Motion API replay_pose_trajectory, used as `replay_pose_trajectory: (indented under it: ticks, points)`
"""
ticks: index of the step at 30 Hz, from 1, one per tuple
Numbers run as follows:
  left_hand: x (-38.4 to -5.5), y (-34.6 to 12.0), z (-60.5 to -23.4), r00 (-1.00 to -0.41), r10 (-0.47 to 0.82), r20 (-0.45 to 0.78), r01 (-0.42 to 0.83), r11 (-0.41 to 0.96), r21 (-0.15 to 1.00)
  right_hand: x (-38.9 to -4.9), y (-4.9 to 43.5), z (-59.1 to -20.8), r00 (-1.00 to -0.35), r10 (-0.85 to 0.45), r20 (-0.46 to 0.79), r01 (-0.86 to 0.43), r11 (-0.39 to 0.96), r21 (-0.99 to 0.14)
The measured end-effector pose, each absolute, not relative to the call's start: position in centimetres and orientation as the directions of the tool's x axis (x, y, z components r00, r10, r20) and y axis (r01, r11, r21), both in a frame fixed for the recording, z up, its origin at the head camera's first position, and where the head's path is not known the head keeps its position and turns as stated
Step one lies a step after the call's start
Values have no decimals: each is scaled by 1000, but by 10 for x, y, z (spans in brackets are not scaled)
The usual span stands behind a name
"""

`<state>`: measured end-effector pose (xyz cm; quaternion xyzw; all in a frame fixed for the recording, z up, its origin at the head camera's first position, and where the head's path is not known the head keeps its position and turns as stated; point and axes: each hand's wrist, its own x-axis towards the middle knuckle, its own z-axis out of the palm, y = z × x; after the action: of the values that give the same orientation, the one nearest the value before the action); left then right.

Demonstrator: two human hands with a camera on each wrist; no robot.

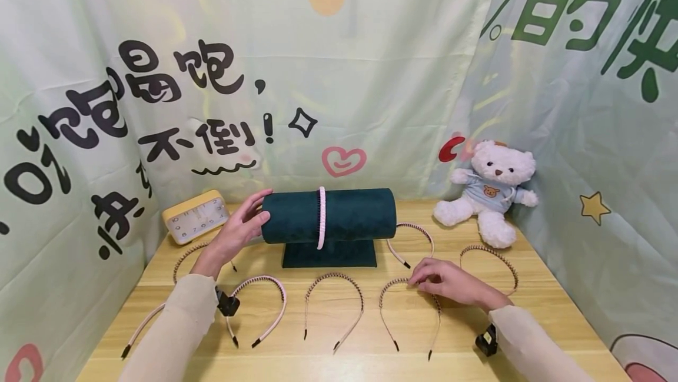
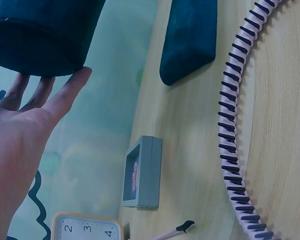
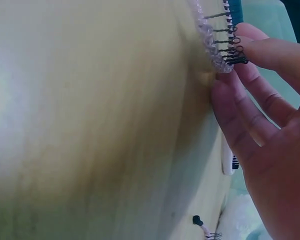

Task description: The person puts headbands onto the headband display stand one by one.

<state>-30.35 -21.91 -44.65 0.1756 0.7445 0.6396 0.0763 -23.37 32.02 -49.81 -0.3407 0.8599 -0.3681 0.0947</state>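
Observation:
A dark green velvet cylinder stand [image 1: 291, 217] stands at the back middle of the table, with a pink headband [image 1: 321, 217] round its middle. My left hand [image 1: 238, 232] rests against the stand's left end, fingers nearly straight; in the left wrist view the fingertips [image 2: 82, 77] meet its round rim. My right hand [image 1: 450, 282] is low at the front right, its thumb and fingers pinching the top of a thin headband [image 1: 384, 295] with dark zigzag trim. In the right wrist view that headband [image 3: 215, 50] shows between thumb and fingers.
Several more headbands lie about the table, among them one at front middle [image 1: 333, 276], one at front left [image 1: 275, 285] and one at right [image 1: 500, 258]. A yellow clock [image 1: 196, 217] stands back left, a white teddy bear [image 1: 489, 193] back right. A small grey box [image 2: 150, 172] sits behind my left hand.

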Motion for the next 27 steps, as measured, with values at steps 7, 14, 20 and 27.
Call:
replay_pose_trajectory:
  ticks: [7, 14, 20, 27]
  points:
    - [-303, -219, -446, -925, 362, 112, 166, 121, 979, -233, 323, -492, -748, -657, 100, -526, 493, -693]
    - [-303, -219, -447, -926, 359, 116, 170, 123, 978, -232, 326, -488, -703, -699, 131, -558, 429, -710]
    - [-303, -219, -446, -927, 356, 117, 171, 125, 977, -233, 331, -489, -705, -696, 134, -541, 406, -737]
    - [-303, -218, -446, -927, 356, 117, 169, 118, 978, -233, 340, -488, -691, -710, 139, -528, 363, -768]
